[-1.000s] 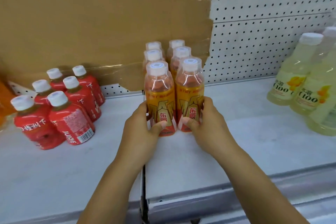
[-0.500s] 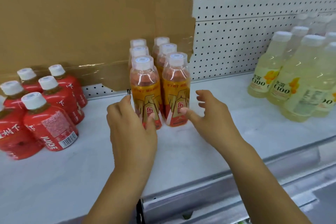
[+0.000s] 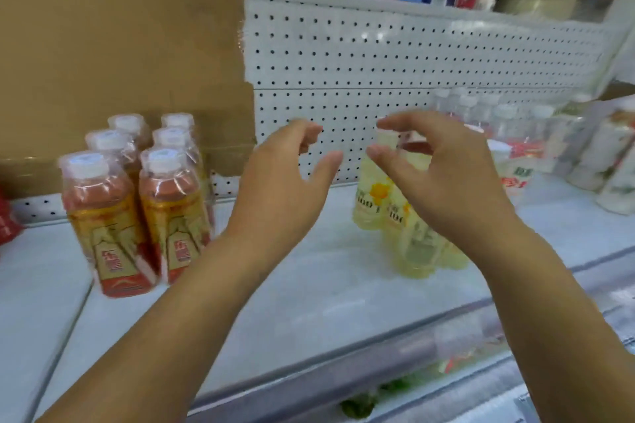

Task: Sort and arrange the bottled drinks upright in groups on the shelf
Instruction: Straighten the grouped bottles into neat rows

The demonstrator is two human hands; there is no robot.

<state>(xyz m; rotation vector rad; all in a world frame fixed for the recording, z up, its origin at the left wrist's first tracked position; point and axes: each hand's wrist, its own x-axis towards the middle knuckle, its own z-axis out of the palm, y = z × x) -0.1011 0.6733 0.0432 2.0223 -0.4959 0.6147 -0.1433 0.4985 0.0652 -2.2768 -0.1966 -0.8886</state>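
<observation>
Several orange-labelled bottles [image 3: 134, 203] with white caps stand upright in two rows on the white shelf [image 3: 326, 285], at the left. Pale yellow bottles [image 3: 374, 203] stand upright in a group at the middle right, partly hidden behind my right hand. My left hand [image 3: 285, 182] hovers in the air between the two groups, fingers loosely curved, holding nothing. My right hand [image 3: 436, 168] hangs in front of the yellow bottles' tops, fingers curved and apart, holding nothing. The picture is blurred.
A cardboard sheet [image 3: 120, 62] leans on the pegboard back wall [image 3: 412, 62]. Red bottles [image 3: 7, 220] show at the left edge. Clear and white bottles [image 3: 611, 161] crowd the shelf at the right. The shelf's front rail [image 3: 378, 354] runs below my arms.
Both hands have let go of the orange bottles and lifted off them toward the right. The view has swung right, so the orange group now sits at the left.
</observation>
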